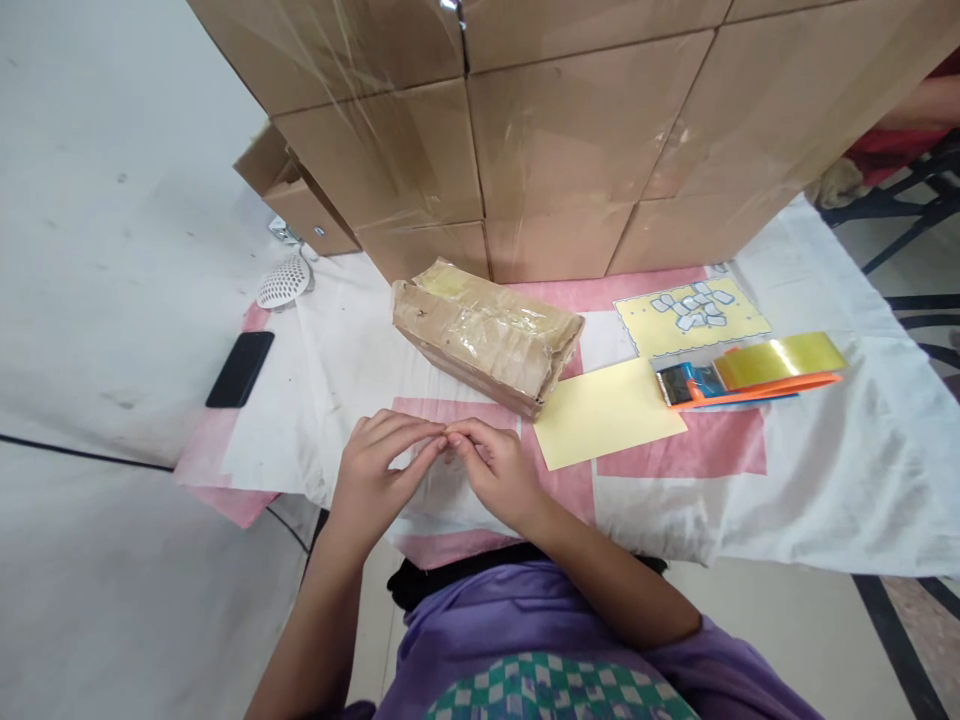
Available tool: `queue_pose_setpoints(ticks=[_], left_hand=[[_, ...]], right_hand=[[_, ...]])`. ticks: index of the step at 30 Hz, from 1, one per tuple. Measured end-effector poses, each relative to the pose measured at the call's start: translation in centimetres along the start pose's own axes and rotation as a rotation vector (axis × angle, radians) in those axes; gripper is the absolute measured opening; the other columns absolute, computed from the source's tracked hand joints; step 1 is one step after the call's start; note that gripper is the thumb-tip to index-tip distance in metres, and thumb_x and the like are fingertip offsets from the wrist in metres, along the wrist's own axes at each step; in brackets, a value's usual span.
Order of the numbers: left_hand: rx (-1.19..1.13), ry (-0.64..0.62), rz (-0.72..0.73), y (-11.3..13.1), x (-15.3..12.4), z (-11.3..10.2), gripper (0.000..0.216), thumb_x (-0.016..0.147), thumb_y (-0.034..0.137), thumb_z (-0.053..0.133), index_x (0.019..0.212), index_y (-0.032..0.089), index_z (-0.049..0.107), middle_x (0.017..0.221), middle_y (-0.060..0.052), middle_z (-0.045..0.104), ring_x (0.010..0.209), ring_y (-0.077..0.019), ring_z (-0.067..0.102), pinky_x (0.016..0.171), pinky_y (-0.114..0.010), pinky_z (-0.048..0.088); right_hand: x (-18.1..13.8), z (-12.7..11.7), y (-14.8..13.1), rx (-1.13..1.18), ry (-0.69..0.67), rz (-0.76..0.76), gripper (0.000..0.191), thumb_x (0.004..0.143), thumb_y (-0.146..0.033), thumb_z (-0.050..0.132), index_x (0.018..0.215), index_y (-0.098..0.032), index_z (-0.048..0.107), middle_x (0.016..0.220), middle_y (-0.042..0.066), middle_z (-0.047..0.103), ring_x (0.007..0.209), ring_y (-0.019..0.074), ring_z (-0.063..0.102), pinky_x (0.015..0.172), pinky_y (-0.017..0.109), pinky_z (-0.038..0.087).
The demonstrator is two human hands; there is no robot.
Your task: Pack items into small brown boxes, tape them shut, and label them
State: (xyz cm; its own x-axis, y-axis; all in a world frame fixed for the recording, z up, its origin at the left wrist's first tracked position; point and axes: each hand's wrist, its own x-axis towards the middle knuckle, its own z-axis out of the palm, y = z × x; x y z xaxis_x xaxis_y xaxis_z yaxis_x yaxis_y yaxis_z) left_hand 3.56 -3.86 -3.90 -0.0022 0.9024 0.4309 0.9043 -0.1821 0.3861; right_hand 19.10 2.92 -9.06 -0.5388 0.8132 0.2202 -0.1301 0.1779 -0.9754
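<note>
My left hand [386,468] and my right hand [501,472] meet above the front of the table, fingertips touching. Thumb and fingers are pinched together on both, and whatever lies between them is too small or hidden to make out. Just beyond them a small, crumpled brown cardboard box [487,325], covered in clear tape, lies at a slant. A plain yellow sheet of paper [611,415] rests to the right of the box, near my right hand. Behind that sheet is a yellow card [652,335] with several pale, blue-edged shapes on it.
An orange and blue tape dispenser [750,380] with yellowish tape lies at right. Large taped cartons [555,130] are stacked at the back. At left are a black phone [240,368], a white perforated dome [285,281] and an open carton [319,210]. Another person's arm [919,105] shows far right.
</note>
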Motion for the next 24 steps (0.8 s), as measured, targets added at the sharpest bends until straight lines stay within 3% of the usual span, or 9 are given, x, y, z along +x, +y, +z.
queue_pose_setpoints(ticks=[3, 7, 10, 13, 17, 20, 24], left_hand=[[0.233, 0.076, 0.114, 0.2, -0.2, 0.7, 0.008, 0.093, 0.016, 0.071, 0.096, 0.024, 0.069, 0.086, 0.000, 0.076, 0.080, -0.0196, 0.062, 0.071, -0.038, 0.038], [0.407, 0.094, 0.293, -0.4, -0.4, 0.8, 0.018, 0.090, 0.013, 0.073, 0.102, 0.026, 0.071, 0.095, 0.000, 0.079, 0.086, -0.0215, 0.063, 0.073, -0.039, 0.037], [0.255, -0.032, 0.258, -1.3, -0.2, 0.2, 0.020, 0.090, 0.025, 0.077, 0.109, 0.028, 0.071, 0.110, -0.002, 0.078, 0.097, -0.0241, 0.065, 0.080, -0.040, 0.040], [0.025, -0.107, 0.114, -1.6, -0.1, -0.1, 0.028, 0.093, 0.034, 0.074, 0.119, 0.026, 0.068, 0.111, -0.004, 0.078, 0.100, -0.0236, 0.067, 0.083, -0.039, 0.044], [-0.017, -0.031, -0.029, -1.1, -0.4, 0.4, 0.011, 0.098, 0.024, 0.066, 0.108, 0.023, 0.069, 0.096, -0.003, 0.076, 0.089, -0.0193, 0.068, 0.079, -0.036, 0.044], [0.110, 0.021, 0.030, -1.0, -0.7, 0.9, 0.005, 0.096, 0.018, 0.067, 0.096, 0.023, 0.069, 0.088, -0.001, 0.075, 0.086, -0.0194, 0.066, 0.075, -0.036, 0.040], [0.187, 0.108, 0.114, -1.6, -1.1, 1.2, 0.009, 0.091, 0.017, 0.073, 0.093, 0.025, 0.071, 0.088, 0.000, 0.076, 0.084, -0.0201, 0.064, 0.075, -0.037, 0.039]], right_hand=[[0.1, 0.0, 0.3, 0.012, 0.013, 0.051, 0.019, 0.101, -0.030, 0.055, 0.097, -0.022, 0.072, 0.088, 0.003, 0.078, 0.082, 0.0172, 0.074, 0.075, 0.028, 0.059], [0.2, 0.1, 0.7, 0.076, 0.018, 0.115, 0.016, 0.100, -0.030, 0.056, 0.095, -0.021, 0.068, 0.086, 0.003, 0.078, 0.081, 0.0174, 0.076, 0.072, 0.028, 0.061], [0.1, 0.2, 0.7, 0.129, 0.024, 0.161, 0.012, 0.101, -0.029, 0.054, 0.106, -0.022, 0.061, 0.089, 0.004, 0.077, 0.082, 0.0179, 0.077, 0.068, 0.027, 0.060], [-0.1, 0.1, 0.6, 0.107, 0.023, 0.115, 0.011, 0.102, -0.028, 0.051, 0.111, -0.023, 0.055, 0.093, 0.004, 0.077, 0.091, 0.0187, 0.077, 0.073, 0.028, 0.059], [-0.2, 0.0, 0.7, 0.012, -0.010, 0.054, 0.009, 0.104, -0.029, 0.048, 0.111, -0.023, 0.052, 0.098, 0.006, 0.077, 0.092, 0.0191, 0.077, 0.082, 0.032, 0.058], [-0.2, 0.2, 0.9, 0.045, -0.023, 0.130, 0.011, 0.104, -0.033, 0.048, 0.109, -0.024, 0.053, 0.098, 0.005, 0.076, 0.090, 0.0192, 0.076, 0.080, 0.033, 0.059], [-0.1, 0.5, 1.0, 0.251, -0.051, 0.227, 0.009, 0.102, -0.032, 0.051, 0.108, -0.025, 0.049, 0.088, 0.001, 0.073, 0.088, 0.0182, 0.076, 0.075, 0.029, 0.058]])
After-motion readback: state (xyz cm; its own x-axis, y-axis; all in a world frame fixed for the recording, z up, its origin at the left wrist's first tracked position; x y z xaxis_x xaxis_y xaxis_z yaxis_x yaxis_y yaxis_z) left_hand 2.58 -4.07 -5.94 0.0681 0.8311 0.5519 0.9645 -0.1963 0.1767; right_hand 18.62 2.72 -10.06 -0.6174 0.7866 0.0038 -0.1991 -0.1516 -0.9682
